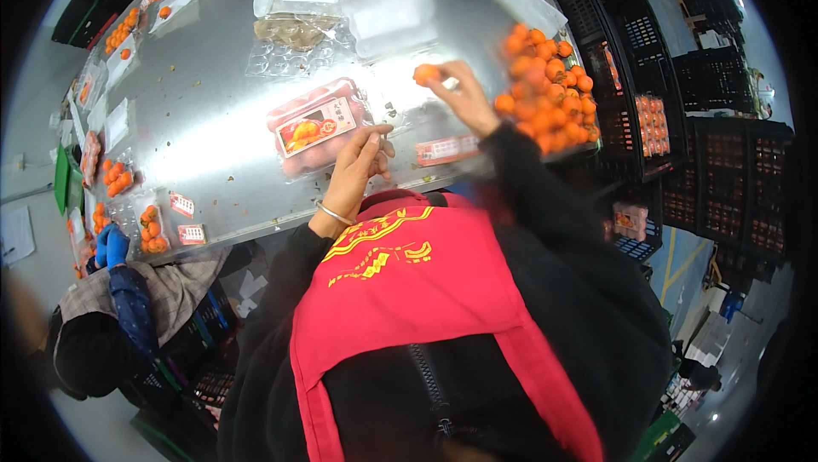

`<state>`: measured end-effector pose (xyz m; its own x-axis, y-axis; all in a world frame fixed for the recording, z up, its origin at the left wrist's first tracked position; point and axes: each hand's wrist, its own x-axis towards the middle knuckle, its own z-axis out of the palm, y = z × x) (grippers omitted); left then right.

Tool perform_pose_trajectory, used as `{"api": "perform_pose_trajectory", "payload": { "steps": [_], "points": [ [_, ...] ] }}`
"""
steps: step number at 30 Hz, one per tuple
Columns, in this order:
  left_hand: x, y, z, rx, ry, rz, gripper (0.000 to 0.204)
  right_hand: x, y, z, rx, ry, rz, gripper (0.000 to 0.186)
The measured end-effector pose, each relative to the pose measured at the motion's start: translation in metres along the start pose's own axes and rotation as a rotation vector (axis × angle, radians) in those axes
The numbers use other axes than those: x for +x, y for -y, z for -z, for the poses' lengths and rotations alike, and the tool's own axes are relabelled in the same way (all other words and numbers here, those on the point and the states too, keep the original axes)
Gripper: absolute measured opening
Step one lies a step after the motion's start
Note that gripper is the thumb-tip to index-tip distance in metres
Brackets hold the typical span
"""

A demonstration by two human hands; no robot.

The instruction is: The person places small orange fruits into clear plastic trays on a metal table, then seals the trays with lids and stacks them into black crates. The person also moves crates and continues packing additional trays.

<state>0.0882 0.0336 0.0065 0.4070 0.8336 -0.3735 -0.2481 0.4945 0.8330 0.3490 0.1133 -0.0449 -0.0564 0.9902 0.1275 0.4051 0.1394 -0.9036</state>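
Observation:
Between the fingertips of my right hand [467, 101] is a small orange persimmon [425, 75], lifted over the metal table. My left hand [361, 166] hovers near the table's front edge, its index finger stretched out and the others loosely bent, with nothing visible in it. Just beyond that hand lies a clear plastic fruit pack [315, 127] with a red and white picture label on top; the pinkish shapes inside it are hard to make out. A heap of loose persimmons [550, 96] sits at the table's right end, beside my right forearm.
Clear plastic trays [294, 57] are stacked at the back. A red and white label strip [447, 149] lies by the front edge. Black crates [609, 45] stand at the right, some with fruit packs. On the left, a co-worker's blue-gloved hand [112, 246] is near bagged persimmons [152, 230].

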Motion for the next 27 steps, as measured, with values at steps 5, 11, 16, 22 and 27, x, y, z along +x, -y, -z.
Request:
{"api": "perform_pose_trajectory", "payload": {
  "steps": [5, 11, 16, 22, 27],
  "points": [
    [0.008, -0.013, -0.017, -0.109, 0.085, -0.008, 0.041, -0.046, 0.059, -0.009, 0.147, 0.047, 0.041, 0.033],
    [0.007, -0.018, -0.023, -0.003, 0.071, 0.027, 0.047, -0.077, 0.098, -0.026, -0.187, -0.037, 0.334, 0.046],
    [0.004, -0.011, -0.021, 0.082, -0.008, -0.111, 0.044, -0.089, 0.106, -0.032, 0.012, 0.005, 0.155, 0.046],
    [0.004, -0.009, -0.024, 0.266, -0.085, -0.366, 0.023, -0.092, 0.102, -0.046, 0.557, 0.047, -0.207, 0.044],
    [-0.001, -0.007, -0.023, 0.173, -0.071, -0.366, 0.019, -0.092, 0.096, -0.05, 0.429, 0.011, -0.026, 0.044]
  ]
}}
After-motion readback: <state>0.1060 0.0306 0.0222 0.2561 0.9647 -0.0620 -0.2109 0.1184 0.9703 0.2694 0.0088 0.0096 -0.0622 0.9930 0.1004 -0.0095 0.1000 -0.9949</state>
